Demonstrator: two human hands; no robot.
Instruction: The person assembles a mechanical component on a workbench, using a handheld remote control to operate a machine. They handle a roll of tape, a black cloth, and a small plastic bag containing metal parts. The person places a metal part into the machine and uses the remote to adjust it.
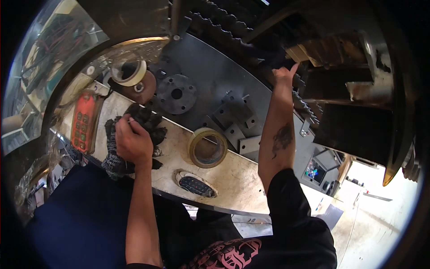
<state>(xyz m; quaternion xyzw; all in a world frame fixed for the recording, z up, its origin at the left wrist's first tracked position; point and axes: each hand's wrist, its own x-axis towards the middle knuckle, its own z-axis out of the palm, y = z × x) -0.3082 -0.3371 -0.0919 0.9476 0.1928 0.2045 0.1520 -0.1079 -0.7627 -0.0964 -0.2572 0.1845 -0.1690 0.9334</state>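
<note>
My left hand (133, 140) is closed, fingers curled together, over a pair of dark knitted work gloves (113, 154) on the pale worktop. Whatever its fingertips hold, if anything, is hidden. My right arm stretches far forward to the right, where my right hand (285, 72) touches or hovers by a dark shape near a brown block (297, 54). Its thumb points up and its other fingers are mostly hidden. A roll of tape (194, 149) lies between my arms at the worktop's edge.
Left of the gloves lies an orange remote control (84, 123) with buttons. On the grey metal plate beyond are another tape roll (134, 80), a round flange with holes (186, 92) and several steel blocks (249, 144). An oval button panel (195, 184) is nearer me. Dark shelving (354, 127) stands right.
</note>
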